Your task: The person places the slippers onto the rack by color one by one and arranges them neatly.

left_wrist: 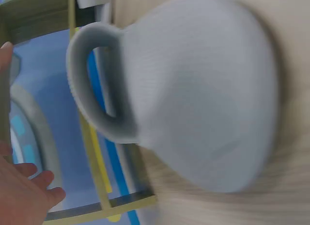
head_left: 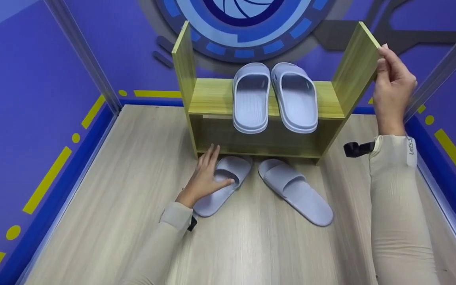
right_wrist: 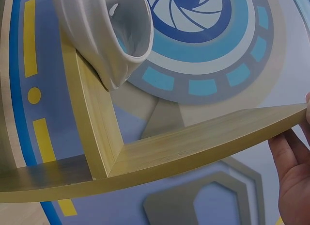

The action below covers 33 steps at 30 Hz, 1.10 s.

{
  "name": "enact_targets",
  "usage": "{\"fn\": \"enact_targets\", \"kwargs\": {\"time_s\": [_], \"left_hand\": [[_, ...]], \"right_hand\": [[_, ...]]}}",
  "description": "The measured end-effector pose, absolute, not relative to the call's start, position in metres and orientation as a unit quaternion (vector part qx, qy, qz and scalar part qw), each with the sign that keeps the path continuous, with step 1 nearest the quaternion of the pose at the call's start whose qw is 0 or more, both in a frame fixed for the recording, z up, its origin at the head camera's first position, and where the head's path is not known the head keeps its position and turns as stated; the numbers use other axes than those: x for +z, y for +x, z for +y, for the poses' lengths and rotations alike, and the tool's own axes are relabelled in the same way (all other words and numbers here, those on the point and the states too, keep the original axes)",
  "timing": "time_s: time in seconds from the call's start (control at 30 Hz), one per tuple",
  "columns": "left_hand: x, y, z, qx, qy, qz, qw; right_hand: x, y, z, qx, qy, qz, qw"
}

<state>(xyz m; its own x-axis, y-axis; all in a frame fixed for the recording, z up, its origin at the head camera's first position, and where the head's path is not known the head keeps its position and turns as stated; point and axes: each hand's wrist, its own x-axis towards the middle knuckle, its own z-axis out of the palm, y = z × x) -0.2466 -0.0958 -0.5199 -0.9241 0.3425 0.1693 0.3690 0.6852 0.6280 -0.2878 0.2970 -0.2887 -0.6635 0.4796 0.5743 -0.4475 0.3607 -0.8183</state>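
Observation:
A small wooden shoe rack (head_left: 214, 97) stands against the back wall, with two grey slippers, a left one (head_left: 250, 107) and a right one (head_left: 298, 107), side by side on its upper shelf. Two more grey slippers lie on the floor in front, the left one (head_left: 214, 200) and the right one (head_left: 309, 200), their toes toward the rack. My left hand (head_left: 204, 180) is over the left floor slipper, fingers extended and thumb spread across its strap. At the rack's right side panel, my right hand (head_left: 395, 81) pinches the top front corner between thumb and fingers.
Blue printed walls (head_left: 26, 99) with yellow marks enclose the pale wood-grain floor (head_left: 133, 158) on the left, back and right. The rack's lower compartment (head_left: 259, 136) faces the floor slippers. Its left side panel (head_left: 183, 63) rises above the upper shelf.

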Motion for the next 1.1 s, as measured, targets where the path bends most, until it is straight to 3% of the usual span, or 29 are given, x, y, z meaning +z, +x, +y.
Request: {"fn": "enact_targets", "kwargs": {"time_s": [0.2,0.47,1.1], "left_hand": [[-0.535,-0.238,-0.098,-0.317,-0.193,-0.928,-0.012],[-0.552,-0.231,-0.102,-0.276,-0.213,-0.937,-0.013],[-0.564,-0.224,-0.113,-0.284,-0.171,-0.940,-0.083]], "right_hand": [[-0.287,-0.285,0.296,0.565,-0.010,-0.712,0.418],[-0.287,-0.285,0.295,0.555,-0.020,-0.720,0.417],[-0.287,-0.286,0.295,0.551,-0.018,-0.725,0.414]]}}
